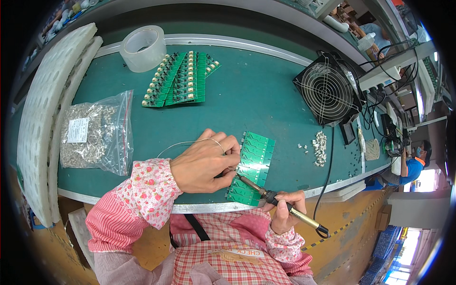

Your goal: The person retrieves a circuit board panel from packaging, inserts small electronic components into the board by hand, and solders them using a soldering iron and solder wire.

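Note:
A green circuit board panel [258,154] lies near the front edge of the bench, with rows of pins along its left side. Thin solder wire [183,143] loops over my left hand [202,166], whose fingers are pinched at the board's left edge; the wire's end is hidden there. My right hand [287,209] grips a soldering iron [306,218] by its handle. The iron's tip meets the board's left part, close beside my left fingertips; whether it touches a pin is too small to tell.
Stacked boards with white connectors [185,80] and a tape roll [142,47] sit at the back. A bag of small parts [90,137] and white foam trays [52,114] stand left. Right are a fan [325,88], loose white connectors [320,148] and a black cable [329,166].

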Demonstrator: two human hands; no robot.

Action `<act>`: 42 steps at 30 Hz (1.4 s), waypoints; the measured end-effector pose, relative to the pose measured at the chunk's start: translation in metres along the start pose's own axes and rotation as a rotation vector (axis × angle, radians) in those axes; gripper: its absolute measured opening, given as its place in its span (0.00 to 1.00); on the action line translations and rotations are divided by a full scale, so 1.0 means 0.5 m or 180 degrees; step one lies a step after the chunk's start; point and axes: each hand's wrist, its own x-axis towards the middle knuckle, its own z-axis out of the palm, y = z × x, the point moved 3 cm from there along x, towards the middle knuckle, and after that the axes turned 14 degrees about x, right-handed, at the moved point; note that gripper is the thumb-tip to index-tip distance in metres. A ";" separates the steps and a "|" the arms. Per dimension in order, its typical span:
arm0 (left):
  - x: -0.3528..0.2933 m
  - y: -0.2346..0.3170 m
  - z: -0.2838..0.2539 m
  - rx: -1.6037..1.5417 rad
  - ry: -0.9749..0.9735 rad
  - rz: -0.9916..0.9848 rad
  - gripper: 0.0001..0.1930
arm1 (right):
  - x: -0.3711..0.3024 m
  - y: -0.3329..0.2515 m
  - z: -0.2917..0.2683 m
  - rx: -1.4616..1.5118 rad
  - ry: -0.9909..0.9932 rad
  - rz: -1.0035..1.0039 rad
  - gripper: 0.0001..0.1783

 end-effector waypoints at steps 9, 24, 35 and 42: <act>0.003 0.005 0.000 0.0040 0.0007 0.0025 0.06 | -0.003 0.000 -0.003 -0.0028 -0.0029 -0.0097 0.08; -0.010 0.035 -0.036 0.0879 0.0467 -0.0112 0.08 | -0.008 -0.026 -0.006 -0.0264 -0.0030 -0.0431 0.06; -0.076 0.199 0.028 0.1083 0.0639 -0.0232 0.09 | -0.027 -0.083 0.040 -0.2371 -0.1269 -0.0922 0.24; -0.098 0.212 0.038 0.0798 0.0623 -0.0351 0.07 | -0.040 -0.080 0.034 -0.2405 -0.1469 -0.1028 0.22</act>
